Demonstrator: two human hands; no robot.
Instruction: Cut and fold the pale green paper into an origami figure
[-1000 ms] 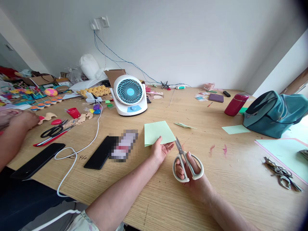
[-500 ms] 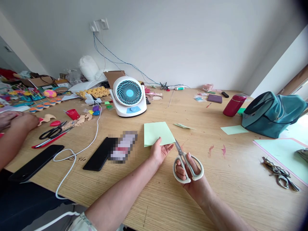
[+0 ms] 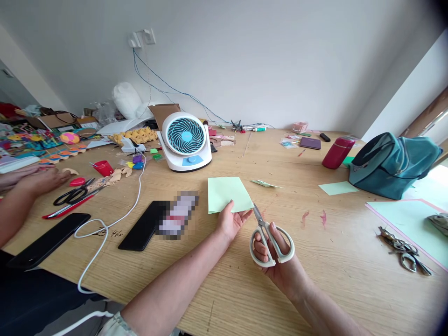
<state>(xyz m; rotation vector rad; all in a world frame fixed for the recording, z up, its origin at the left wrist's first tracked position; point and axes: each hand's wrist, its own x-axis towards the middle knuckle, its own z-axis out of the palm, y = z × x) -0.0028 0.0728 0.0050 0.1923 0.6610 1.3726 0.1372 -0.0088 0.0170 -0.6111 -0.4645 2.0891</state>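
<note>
My left hand [image 3: 230,223] grips a pale green sheet of paper [image 3: 227,192] by its near edge, thumb on top and fingers beneath. White-handled scissors [image 3: 261,221] are in my right hand [image 3: 282,266], its fingers and thumb through the loops. The blade tips meet the paper's near right corner; whether they have cut into it I cannot tell. Beyond the corner lies a small folded piece of green paper [image 3: 266,184]. A black phone [image 3: 140,228] rests left of my left forearm, next to a blurred-out patch.
A white fan [image 3: 187,140] stands behind the paper. At the left, another person's hand [image 3: 45,179] is near black scissors [image 3: 72,193] and a red cup [image 3: 103,168]. A white cable [image 3: 138,186] crosses the table. Rightward are a red bottle [image 3: 338,153], a teal bag [image 3: 392,165] and keys [image 3: 402,247].
The view has shifted slightly. My hands, the paper and the scissors keep nearly the same pose. At the left, the other person's hand has moved and its fingers now reach further out.
</note>
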